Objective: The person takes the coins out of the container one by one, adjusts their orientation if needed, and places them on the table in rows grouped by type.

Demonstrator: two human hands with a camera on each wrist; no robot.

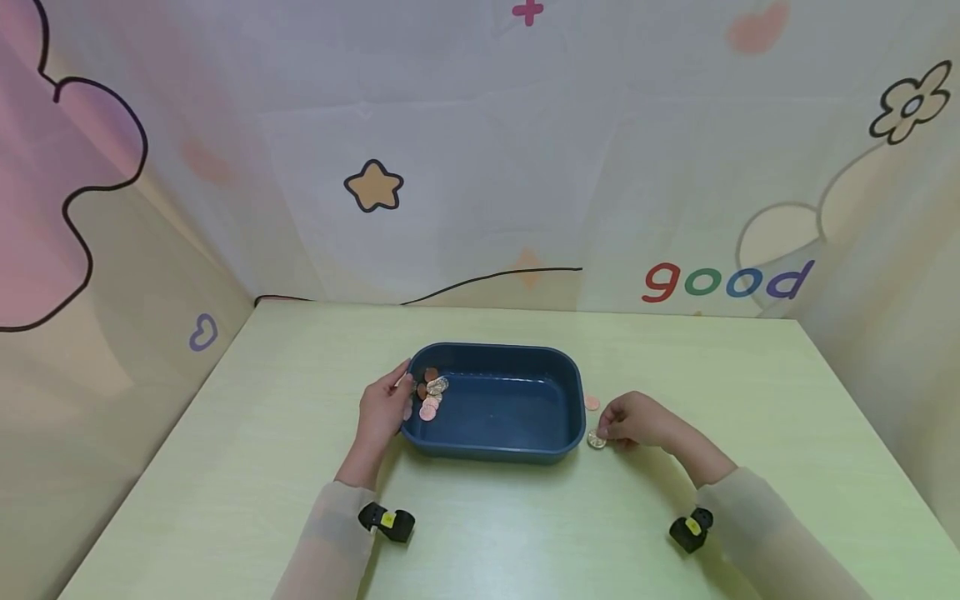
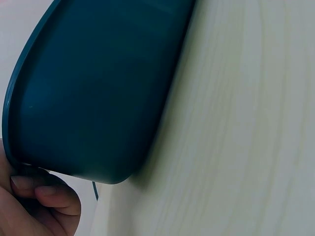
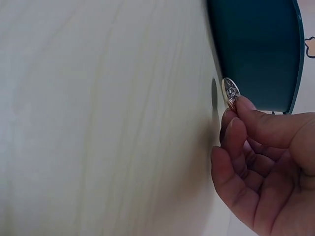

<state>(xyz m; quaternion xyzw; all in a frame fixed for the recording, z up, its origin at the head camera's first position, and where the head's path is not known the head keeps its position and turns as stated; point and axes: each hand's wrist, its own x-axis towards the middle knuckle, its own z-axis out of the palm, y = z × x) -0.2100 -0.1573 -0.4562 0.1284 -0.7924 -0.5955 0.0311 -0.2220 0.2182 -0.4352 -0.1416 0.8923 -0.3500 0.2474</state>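
A dark blue rectangular bin point(image 1: 495, 456) stands on the table in the head view. My left hand point(image 1: 381, 410) grips its left end, thumb over the rim and fingers curled outside the wall; the left wrist view shows the curled fingers point(image 2: 55, 196) below the rim. Just off the bin's right end, my right hand point(image 1: 639, 420) pinches a shiny coin point(image 3: 230, 91) between thumb and fingertips. In the right wrist view this coin is tilted and held slightly above the table. Several coins, copper and silvery, lie bunched inside the bin at its left end, including a pinkish coin point(image 1: 427, 412).
Another pinkish coin point(image 1: 592, 403) lies on the table point(image 1: 495, 533) beside the bin's right wall, behind my right fingertips. Printed cloth point(image 1: 480, 208) hangs along the back and both sides of the table. A black wrist camera point(image 1: 387, 522) is strapped to the left sleeve.
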